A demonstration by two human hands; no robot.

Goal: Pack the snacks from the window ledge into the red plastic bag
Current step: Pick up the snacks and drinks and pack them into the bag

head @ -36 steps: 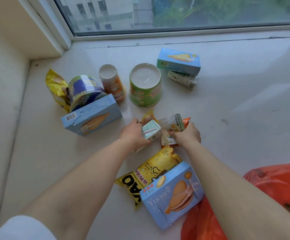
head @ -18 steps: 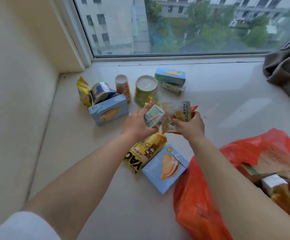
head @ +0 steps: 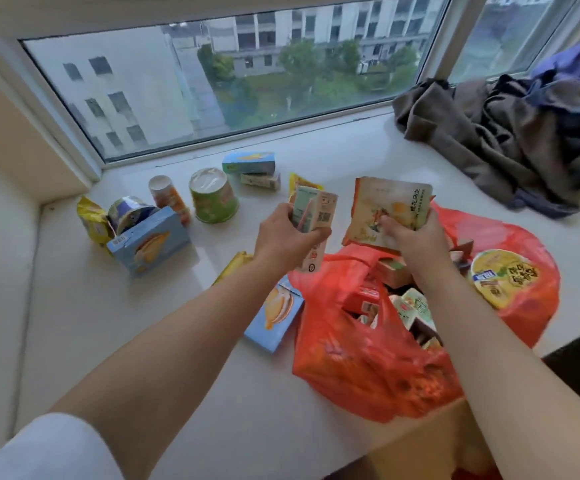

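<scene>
My left hand (head: pixel 286 237) grips a bundle of small snack packets (head: pixel 311 211), held above the ledge just left of the red plastic bag (head: pixel 361 358). My right hand (head: pixel 416 237) holds a flat pale snack pouch (head: pixel 388 206) over the bag's open mouth. The bag lies on the ledge at the right, with several boxes and a yellow-lidded bowl (head: pixel 501 273) inside. On the ledge stand a green cup (head: pixel 212 195), an orange cup (head: pixel 169 195), a blue box (head: pixel 151 242), a tin (head: pixel 131 213) and a far blue box (head: pixel 248 162).
A second blue biscuit box (head: pixel 276 315) and a yellow packet (head: pixel 234 263) lie beside the bag under my left arm. A pile of dark clothes (head: pixel 510 133) fills the ledge's far right. The window (head: pixel 229 74) runs along the back; a wall (head: pixel 1 161) closes the left.
Both hands have lifted their packets off the ledge and carried them right, to above the red bag. The view has swung up and right, showing the bag's contents and the clothes.
</scene>
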